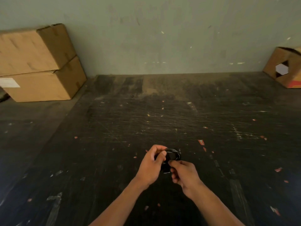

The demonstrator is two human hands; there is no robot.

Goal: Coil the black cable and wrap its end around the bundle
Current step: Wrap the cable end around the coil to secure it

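The black cable [175, 152] is gathered into a small round coil, held just above the dark scratched table [162, 115] near its front middle. My left hand [151, 167] pinches the coil's left side between thumb and fingers. My right hand [184, 175] grips a short dark stretch of the cable's end below the coil, close against the bundle. Part of the coil is hidden behind my left fingers, and the plug cannot be made out.
Two stacked cardboard boxes [39, 62] stand at the back left against the grey-green wall. Another cardboard box [286, 67] with a hexagonal hole sits at the back right. Small red and white scraps litter the table top.
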